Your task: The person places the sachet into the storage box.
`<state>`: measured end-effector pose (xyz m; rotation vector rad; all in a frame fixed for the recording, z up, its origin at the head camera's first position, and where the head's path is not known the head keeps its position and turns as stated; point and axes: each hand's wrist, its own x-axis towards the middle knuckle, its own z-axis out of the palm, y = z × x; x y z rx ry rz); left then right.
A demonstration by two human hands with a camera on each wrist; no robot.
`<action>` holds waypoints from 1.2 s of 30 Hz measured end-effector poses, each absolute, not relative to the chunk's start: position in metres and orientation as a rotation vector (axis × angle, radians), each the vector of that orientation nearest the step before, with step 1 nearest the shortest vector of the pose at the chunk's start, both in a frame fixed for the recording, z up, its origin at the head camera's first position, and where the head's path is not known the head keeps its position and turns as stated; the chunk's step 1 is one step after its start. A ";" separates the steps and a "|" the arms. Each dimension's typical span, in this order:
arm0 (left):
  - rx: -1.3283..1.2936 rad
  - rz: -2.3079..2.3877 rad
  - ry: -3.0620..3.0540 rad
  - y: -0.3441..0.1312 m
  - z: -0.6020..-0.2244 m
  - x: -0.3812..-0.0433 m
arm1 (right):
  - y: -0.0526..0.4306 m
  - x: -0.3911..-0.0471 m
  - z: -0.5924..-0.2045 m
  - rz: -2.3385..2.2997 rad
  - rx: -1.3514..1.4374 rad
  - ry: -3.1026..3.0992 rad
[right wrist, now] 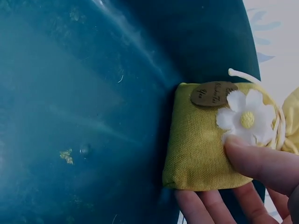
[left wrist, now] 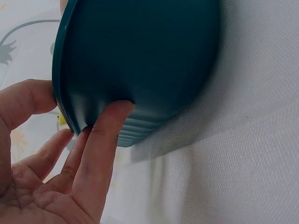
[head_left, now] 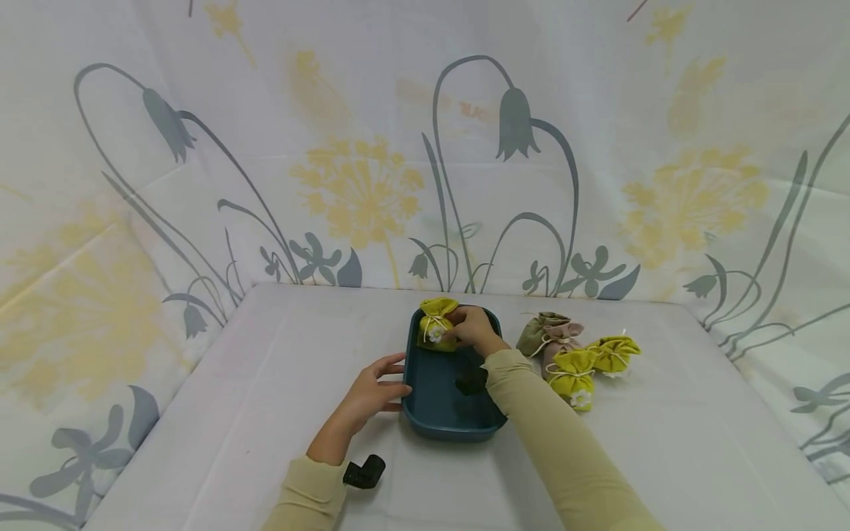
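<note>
A yellow drawstring pouch [right wrist: 201, 140] with a white fabric flower [right wrist: 246, 116] and a small brown tag [right wrist: 212, 94] sits at the far-left end inside a dark teal basin [head_left: 441, 430]. My right hand [head_left: 473, 329] pinches this pouch, the thumb on its front beside the flower and the other fingers behind. At the basin's left side, my left hand [head_left: 372, 391] touches the rim and outer wall with fingers spread and nearly straight. The left wrist view shows fingertips [left wrist: 122, 108] against the outer wall.
Right of the basin lies a group of pouches: an olive one [head_left: 541, 332], a pinkish-brown one [head_left: 564, 333] and two yellow ones, the front yellow pouch [head_left: 574, 376] bearing a white flower. They rest on a white-covered table [head_left: 265, 413]. Behind hangs a flower-printed cloth [head_left: 425, 147].
</note>
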<state>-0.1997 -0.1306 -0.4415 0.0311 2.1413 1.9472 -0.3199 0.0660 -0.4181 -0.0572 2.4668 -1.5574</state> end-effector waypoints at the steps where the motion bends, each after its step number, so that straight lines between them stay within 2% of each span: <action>1: 0.033 1.947 2.142 -0.130 -0.441 -0.199 | 0.066 -0.320 -0.418 -1.562 -0.052 2.462; 14: 0.030 1.934 2.155 -0.126 -0.437 -0.197 | 0.087 -0.316 -0.401 -1.507 -0.115 2.453; 36: 0.018 1.926 2.174 -0.128 -0.440 -0.198 | 0.105 -0.264 -0.370 -1.737 -0.217 2.318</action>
